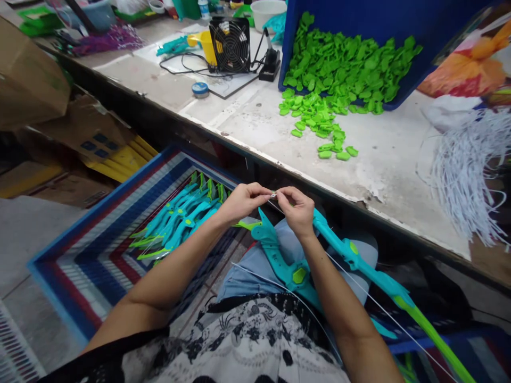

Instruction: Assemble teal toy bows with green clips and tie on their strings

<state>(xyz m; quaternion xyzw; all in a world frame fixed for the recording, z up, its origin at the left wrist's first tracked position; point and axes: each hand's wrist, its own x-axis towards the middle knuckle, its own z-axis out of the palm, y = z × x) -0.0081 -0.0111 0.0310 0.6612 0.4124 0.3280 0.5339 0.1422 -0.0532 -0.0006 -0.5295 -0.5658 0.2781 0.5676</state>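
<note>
Both hands meet over my lap, just off the table's front edge. My left hand [248, 201] pinches a thin white string [273, 194] between thumb and fingertips. Close beside it, my right hand [296, 208] pinches the same string, which looks looped or knotted there. Across my thighs lies a teal toy bow [275, 255] with a green hexagonal piece [299, 275] on it. A second teal bow part [371, 274] with a green tip runs to the lower right, a white string stretched along it.
A striped basket [96, 250] at left holds several teal and green bows. On the table [255, 127] are a blue bin [351, 21] spilling green pieces, a black fan [230, 45], a round tin [200, 89] and white strings [471, 170].
</note>
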